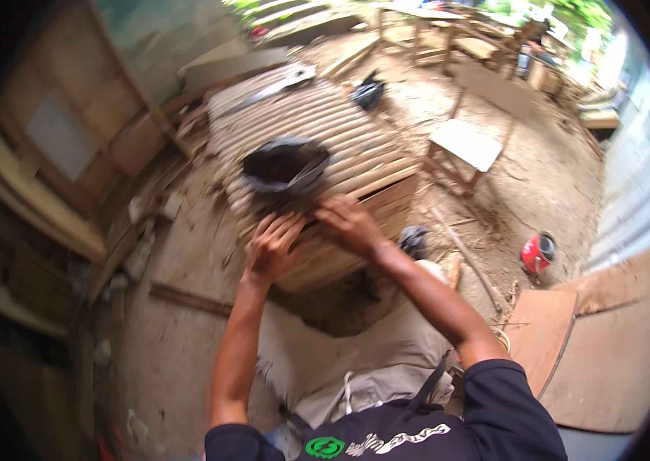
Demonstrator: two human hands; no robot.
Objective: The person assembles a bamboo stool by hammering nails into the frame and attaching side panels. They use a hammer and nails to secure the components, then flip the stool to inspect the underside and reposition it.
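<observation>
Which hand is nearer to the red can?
Right. The right hand is left of the red can, well apart from it; the left hand is farther left, beyond the right one.

Floor (pixel 555 192) is bare dirt, kinda messy with scraps (pixel 482 219). Metal wall (pixel 644 173) on the right, wood panels (pixel 83 65) on the left. Chair (pixel 465 144) further back, daylight washing out the greenery (pixel 590 17).

Dark open-topped container (pixel 291 186), upright
</observation>
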